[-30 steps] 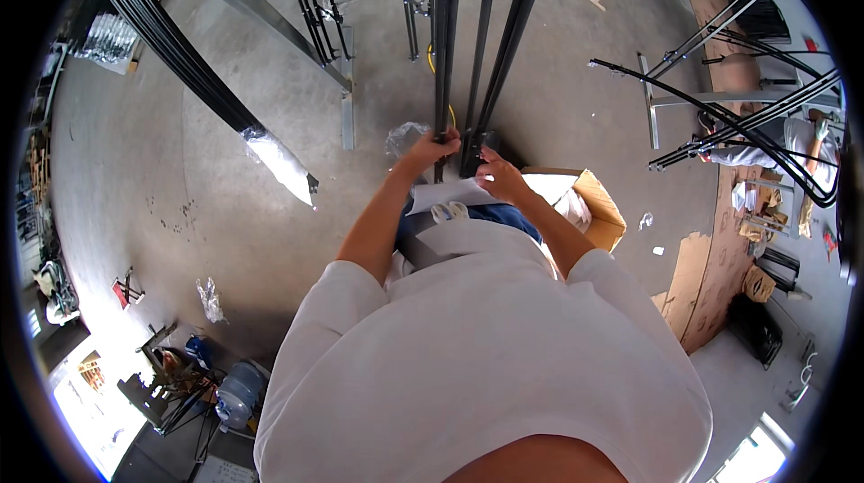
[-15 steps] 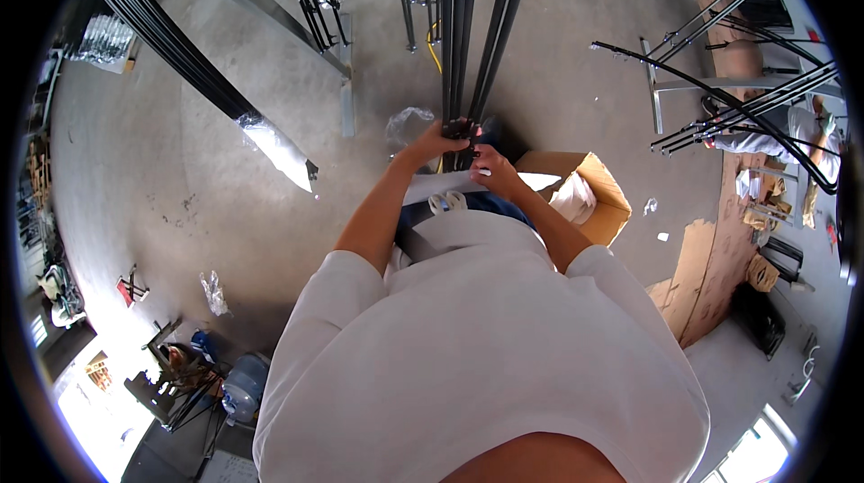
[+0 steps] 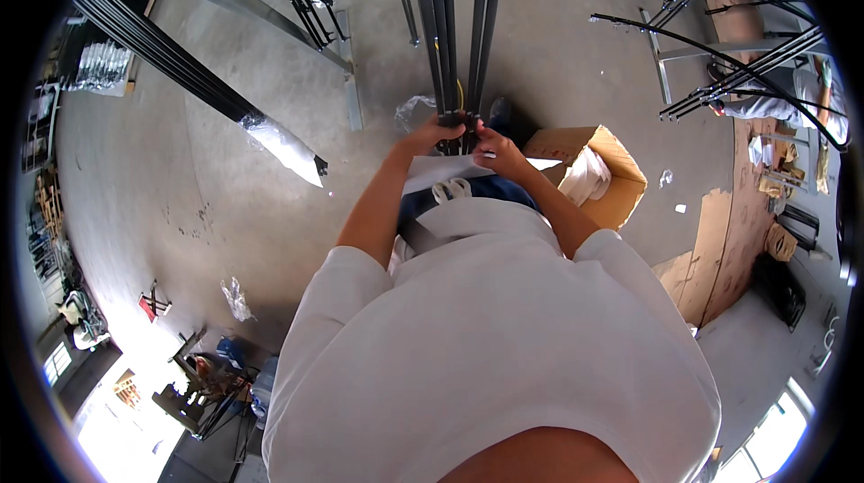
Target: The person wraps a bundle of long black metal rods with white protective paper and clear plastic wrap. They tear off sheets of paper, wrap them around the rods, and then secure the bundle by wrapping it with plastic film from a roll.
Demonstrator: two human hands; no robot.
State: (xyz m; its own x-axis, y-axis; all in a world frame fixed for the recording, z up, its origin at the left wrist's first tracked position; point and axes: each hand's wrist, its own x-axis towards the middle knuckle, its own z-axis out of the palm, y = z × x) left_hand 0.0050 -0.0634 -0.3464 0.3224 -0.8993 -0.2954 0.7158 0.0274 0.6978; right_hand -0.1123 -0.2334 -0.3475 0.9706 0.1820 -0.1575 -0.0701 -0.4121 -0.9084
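In front of my waist the ends of several long black poles (image 3: 441,42) come together, and they run away from me toward the top edge. My left hand (image 3: 436,134) is closed around the near ends of the left bunch. At the right bunch, my right hand (image 3: 499,152) has its fingers curled in against the pole ends. A small white bit (image 3: 490,154) shows at those fingers; what it is cannot be made out. Below both hands a white sheet (image 3: 430,175) lies across my lap. The fingertips are partly hidden among the poles.
An open cardboard box (image 3: 621,186) with white wrapping stands right of my hands. To the left, a bundle of black poles (image 3: 171,60) ends in clear plastic. More poles (image 3: 747,78) rest on a rack at the right, near another person (image 3: 774,105). Crumpled plastic (image 3: 237,299) litters the floor.
The pole ends and both hands have shifted slightly, and the pole bunches now stand farther apart. The whole view has moved a little. My left hand keeps its grip.
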